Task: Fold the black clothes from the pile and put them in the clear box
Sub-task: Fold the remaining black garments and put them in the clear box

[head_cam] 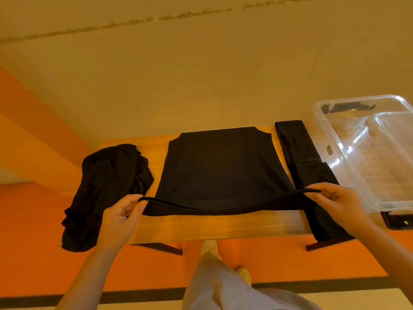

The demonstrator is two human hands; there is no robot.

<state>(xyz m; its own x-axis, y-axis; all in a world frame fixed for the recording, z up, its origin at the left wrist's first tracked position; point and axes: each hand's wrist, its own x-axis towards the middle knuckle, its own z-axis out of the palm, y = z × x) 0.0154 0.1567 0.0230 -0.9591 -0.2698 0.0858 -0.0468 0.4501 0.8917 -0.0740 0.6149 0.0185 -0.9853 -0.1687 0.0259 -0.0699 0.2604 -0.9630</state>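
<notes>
A black garment (221, 166) lies flat in the middle of the wooden table (219, 227). My left hand (120, 218) pinches its near left corner and my right hand (337, 202) pinches its near right corner, so the near hem is lifted off the table. A crumpled pile of black clothes (105, 193) lies at the table's left end and hangs over the edge. A folded black garment (306, 166) lies as a long strip at the right. The clear box (330, 139) stands at the far right, holding no clothes.
The table is narrow, with dark legs below its near edge. A black clip of the box (397, 221) sticks out near my right wrist. My legs and shoes (209, 247) stand on the orange floor close to the table's front.
</notes>
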